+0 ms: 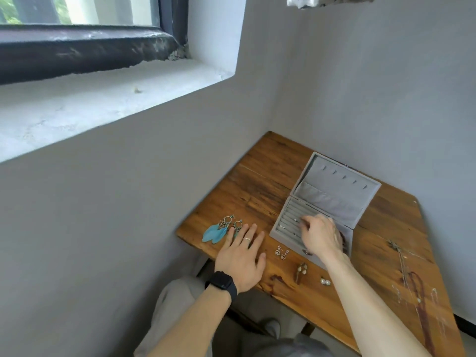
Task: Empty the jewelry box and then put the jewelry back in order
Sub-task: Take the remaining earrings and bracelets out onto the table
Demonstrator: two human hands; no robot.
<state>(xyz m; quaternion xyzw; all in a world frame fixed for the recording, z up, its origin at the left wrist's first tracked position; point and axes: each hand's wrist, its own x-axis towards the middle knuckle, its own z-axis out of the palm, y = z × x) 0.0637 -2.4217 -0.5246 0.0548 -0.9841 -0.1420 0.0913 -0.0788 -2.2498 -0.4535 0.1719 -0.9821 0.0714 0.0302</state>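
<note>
— Reaching into which part, exactly?

— The ring rolls point(288, 217), at the left end of the jewelry box point(334, 181). The box lies open on the table point(270, 176), lid tipped back toward the wall, its long side running across in front of the person, a little skewed. A few small rings point(295, 219) sit in the slots.

— And the hand over them?

— The right hand point(322, 235). It comes in from the near right side, across the box's front edge, knuckles up and fingers curled down onto the rolls. The rings lie just left of the fingertips, touching or nearly so. Whether the fingers already pinch one, I cannot tell; the back of the hand hides the tips.

— The other hand?

— The left hand point(242, 256) lies flat on the wood, fingers straight and spread, holding nothing. It is just left of the box, with its fingertips partly over the feather earrings point(219, 229).

— So which hand should take the rings?

— The right, I judge: it is already above them, while the left would have to cross the box wall. The lift should go straight up out of the slot, then toward the near edge.

— What is there?

— Drop earrings point(281, 252), a brown pair point(301, 271) and pearl studs point(325, 281), laid out in front of the box. Necklaces point(401, 261) lie well off to the right. The emptying looks mostly done.
</note>
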